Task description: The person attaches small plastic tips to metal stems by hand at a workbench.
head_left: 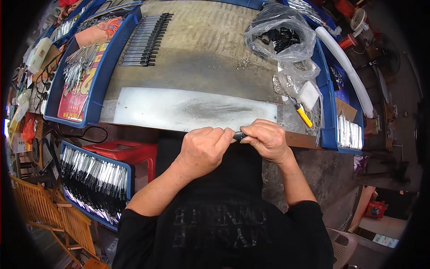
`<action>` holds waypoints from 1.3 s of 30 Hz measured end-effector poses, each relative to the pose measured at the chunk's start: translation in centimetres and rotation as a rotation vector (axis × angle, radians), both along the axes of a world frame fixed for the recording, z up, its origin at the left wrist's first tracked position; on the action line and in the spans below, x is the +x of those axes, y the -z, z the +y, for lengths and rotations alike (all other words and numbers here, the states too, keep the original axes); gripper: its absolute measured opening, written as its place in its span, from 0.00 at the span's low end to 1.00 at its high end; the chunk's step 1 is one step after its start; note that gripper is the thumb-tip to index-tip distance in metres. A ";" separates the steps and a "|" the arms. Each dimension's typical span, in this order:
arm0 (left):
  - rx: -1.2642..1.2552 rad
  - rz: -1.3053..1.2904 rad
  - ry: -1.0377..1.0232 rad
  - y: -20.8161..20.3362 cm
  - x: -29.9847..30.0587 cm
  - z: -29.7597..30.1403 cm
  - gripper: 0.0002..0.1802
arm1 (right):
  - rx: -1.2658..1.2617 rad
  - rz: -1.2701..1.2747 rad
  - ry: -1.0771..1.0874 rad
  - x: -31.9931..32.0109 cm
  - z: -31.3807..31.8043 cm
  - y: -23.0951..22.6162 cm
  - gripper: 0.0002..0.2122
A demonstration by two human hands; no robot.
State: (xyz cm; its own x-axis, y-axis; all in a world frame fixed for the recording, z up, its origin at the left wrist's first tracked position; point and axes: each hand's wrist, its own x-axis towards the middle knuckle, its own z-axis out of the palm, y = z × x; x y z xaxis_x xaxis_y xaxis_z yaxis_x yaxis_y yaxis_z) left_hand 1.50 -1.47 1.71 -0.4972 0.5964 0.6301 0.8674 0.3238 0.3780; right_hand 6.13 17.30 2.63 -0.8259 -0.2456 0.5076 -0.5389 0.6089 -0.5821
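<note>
My left hand (202,149) and my right hand (268,140) meet at the near edge of the table. Between their fingertips they pinch a small black part (239,135), plastic-looking and mostly covered by fingers, so its exact kind is unclear. Just beyond the hands lies a long white board (148,106) with a dark smudge in its middle. A row of clear pens with black ends (145,41) is laid out at the far left of the table. Small metal bits (242,63) are scattered near the table's centre.
At the far right stands a plastic bag of black parts (280,39). A yellow-handled tool (304,117) lies below it. Blue trays flank the table, the left one (95,101) holding thin rods. A tray of pens (95,179) sits lower left beside a red stool (130,150).
</note>
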 end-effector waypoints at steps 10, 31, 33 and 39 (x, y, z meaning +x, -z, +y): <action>-0.065 0.103 -0.051 0.8 -1.3 0.5 0.09 | -0.017 -0.089 0.082 -0.3 0.4 0.0 0.11; -0.069 -0.044 -0.138 3.1 -4.6 0.9 0.08 | 0.222 -0.128 0.374 -11.3 5.8 2.5 0.06; -0.064 -0.062 -0.126 3.1 -4.6 0.9 0.08 | 0.251 -0.066 0.324 -12.2 6.1 3.2 0.06; -0.089 -0.031 -0.123 3.3 -4.6 0.8 0.07 | 0.382 -0.034 0.254 -12.0 6.7 3.5 0.05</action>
State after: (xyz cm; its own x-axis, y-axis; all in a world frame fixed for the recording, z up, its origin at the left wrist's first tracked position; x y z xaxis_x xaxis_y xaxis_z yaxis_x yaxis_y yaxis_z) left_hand -3.14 -0.65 -1.58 -0.5886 0.5824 0.5607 0.8073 0.4603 0.3694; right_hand -5.85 24.00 -0.83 -0.8987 -0.1975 0.3916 -0.3292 0.8937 -0.3049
